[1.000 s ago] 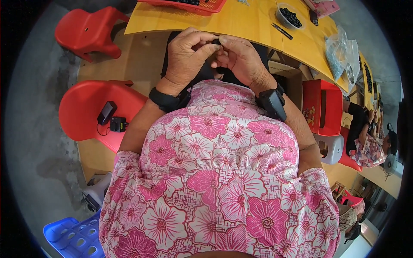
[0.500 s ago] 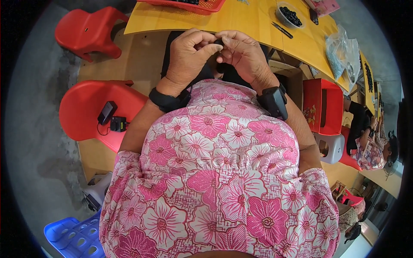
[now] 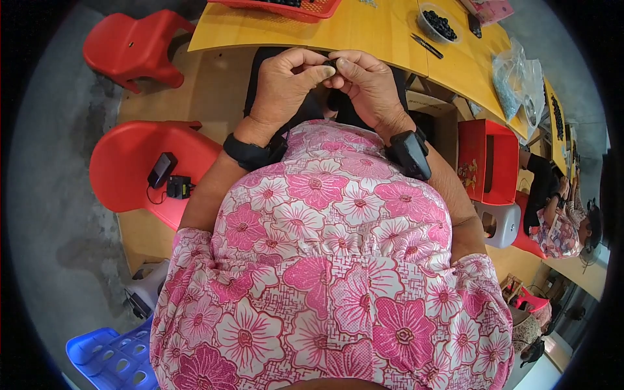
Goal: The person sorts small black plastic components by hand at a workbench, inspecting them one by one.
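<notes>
- Two bare hands meet at the middle, above the lap and by the near edge of the yellow table (image 3: 377, 36).
- Left hand (image 3: 281, 88): thumb and forefinger pinch one side of a small black piece (image 3: 332, 64).
- Right hand (image 3: 370, 84): thumb and forefinger grip its other side; the piece sits between both sets of fingertips, its shape mostly hidden.
- Beyond the hands, a broad strip of tabletop separates the red plastic basket (image 3: 320, 11), at the far edge of view, from the clear bowl (image 3: 429, 32) of black pieces.
- A black pen-like tool (image 3: 427, 46) lies just beside that bowl, on its near side.
- Left of the left forearm, the red chair (image 3: 123, 166) crowds close, its edge meeting the arm in view.
- Right of the right forearm, a gap lies before the red box (image 3: 473, 159).
</notes>
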### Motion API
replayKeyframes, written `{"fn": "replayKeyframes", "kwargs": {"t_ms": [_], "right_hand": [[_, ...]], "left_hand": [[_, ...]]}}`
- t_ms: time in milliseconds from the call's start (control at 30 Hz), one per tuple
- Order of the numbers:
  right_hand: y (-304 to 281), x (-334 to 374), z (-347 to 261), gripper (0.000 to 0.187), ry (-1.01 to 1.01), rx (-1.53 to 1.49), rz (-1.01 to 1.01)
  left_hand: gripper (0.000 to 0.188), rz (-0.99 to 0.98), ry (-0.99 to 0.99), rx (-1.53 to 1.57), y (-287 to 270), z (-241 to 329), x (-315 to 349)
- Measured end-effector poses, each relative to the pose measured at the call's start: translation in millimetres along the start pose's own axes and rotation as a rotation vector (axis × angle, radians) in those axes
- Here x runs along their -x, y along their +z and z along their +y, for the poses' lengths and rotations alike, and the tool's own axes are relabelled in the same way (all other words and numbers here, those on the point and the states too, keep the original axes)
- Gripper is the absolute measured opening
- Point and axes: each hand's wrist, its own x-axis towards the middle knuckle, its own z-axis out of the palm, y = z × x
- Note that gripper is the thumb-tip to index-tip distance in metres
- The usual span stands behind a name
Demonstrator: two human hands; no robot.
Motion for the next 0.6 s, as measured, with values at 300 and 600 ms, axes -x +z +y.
{"fn": "replayKeyframes", "kwargs": {"t_ms": [300, 600], "right_hand": [[-4, 0, -4, 0.017, 0.085, 0.024, -0.037], [3, 3, -7, 0.024, 0.262, -0.024, -0.063]], "left_hand": [[0.011, 0.009, 0.179, -0.209, -2, -1, -1], [0.010, 0.045, 0.261, -0.189, 1, 5, 2]]}}
